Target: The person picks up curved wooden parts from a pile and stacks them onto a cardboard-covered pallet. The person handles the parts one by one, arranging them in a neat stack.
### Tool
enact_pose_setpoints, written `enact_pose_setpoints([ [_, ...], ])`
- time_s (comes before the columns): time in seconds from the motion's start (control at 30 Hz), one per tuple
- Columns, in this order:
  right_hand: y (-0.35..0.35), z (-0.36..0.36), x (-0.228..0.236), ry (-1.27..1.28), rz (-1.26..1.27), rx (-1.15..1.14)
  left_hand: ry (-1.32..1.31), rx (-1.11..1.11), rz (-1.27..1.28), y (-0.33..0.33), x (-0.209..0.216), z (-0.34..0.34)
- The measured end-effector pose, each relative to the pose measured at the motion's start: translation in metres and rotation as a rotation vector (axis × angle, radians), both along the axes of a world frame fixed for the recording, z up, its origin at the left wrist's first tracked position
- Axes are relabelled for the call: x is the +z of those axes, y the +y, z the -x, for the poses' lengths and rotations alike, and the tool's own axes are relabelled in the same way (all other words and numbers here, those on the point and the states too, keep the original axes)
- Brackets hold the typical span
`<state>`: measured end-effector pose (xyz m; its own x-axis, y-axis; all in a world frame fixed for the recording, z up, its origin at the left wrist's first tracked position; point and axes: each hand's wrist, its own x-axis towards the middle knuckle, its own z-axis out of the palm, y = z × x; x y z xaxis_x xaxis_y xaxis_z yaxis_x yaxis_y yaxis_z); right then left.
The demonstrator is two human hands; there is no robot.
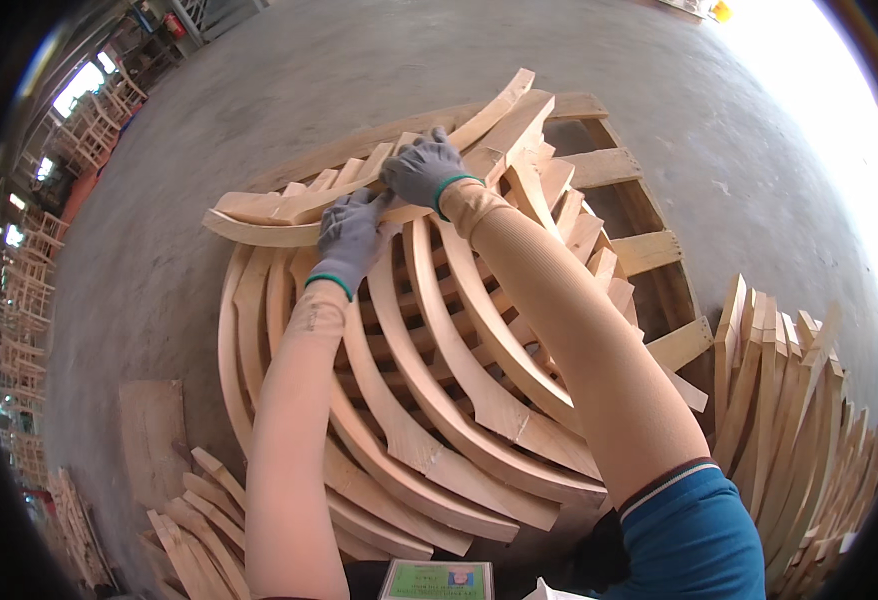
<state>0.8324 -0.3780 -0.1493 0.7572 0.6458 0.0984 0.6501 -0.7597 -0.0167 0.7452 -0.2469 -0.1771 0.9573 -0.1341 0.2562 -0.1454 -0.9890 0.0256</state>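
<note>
Grey gloves with green cuffs cover both my hands, at the far side of a stack of curved wooden pieces point(434, 350). My left hand point(352, 235) is closed on a curved wooden piece point(269, 235) that lies crosswise over the far ends of the stack. Farther right, my right hand point(422, 170) has its fingers bent over the crosswise pieces, near a slim curved bar point(494, 112) that rises to the upper right. My palms and the undersides of the pieces are hidden.
Beneath the stack lies a wooden pallet point(649, 252), its slats showing at the right. More curved pieces point(779, 390) stand bundled at the right, with others point(204, 530) at the lower left. A flat board point(154, 440) is on the concrete floor point(359, 60). Chair frames point(29, 330) line the left.
</note>
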Motion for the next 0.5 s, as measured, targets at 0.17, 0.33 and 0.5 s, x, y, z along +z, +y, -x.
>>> enact_pose_setpoints([
  [0.17, -0.049, 0.02, 0.007, -0.44, -0.049, 0.143, -0.265, 0.012, 0.011, -0.004, 0.026, 0.043],
  [0.33, -0.206, 0.084, 0.0, -0.236, -0.362, 0.088, -0.176, 0.118, -0.25, 0.107, 0.032, 0.191],
  [0.5, -0.486, 0.14, 0.049, -0.7, -0.039, 0.017, 0.102, 0.816, -0.312, 0.211, 0.038, 0.385],
])
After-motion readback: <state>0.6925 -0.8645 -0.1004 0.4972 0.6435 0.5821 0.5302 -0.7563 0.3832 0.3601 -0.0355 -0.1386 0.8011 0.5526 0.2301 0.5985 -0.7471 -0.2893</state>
